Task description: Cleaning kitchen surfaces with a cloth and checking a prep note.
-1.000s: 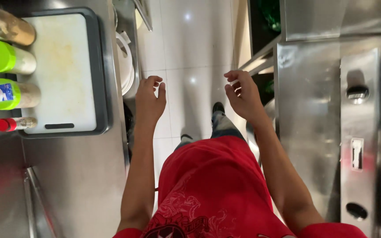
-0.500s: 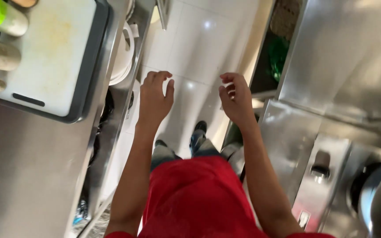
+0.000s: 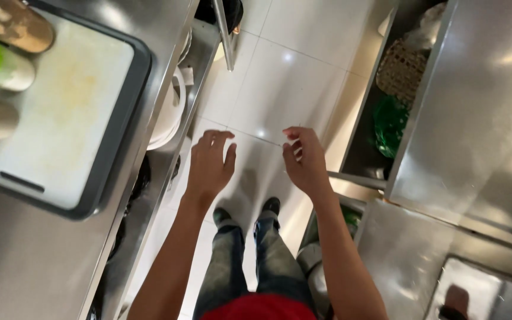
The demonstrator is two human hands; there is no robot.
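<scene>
Both hands empty: left hand (image 3: 210, 165), right hand (image 3: 305, 161).

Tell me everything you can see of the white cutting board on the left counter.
The cutting board is a white rectangular slab, plastic by its look, with faint yellowish stains and a slot handle near its lower edge. It lies flat in a dark rimmed tray on the steel counter. Green-capped bottles lie beside or over its left edge. Neither hand touches it; the left hand hovers over the floor.
</scene>
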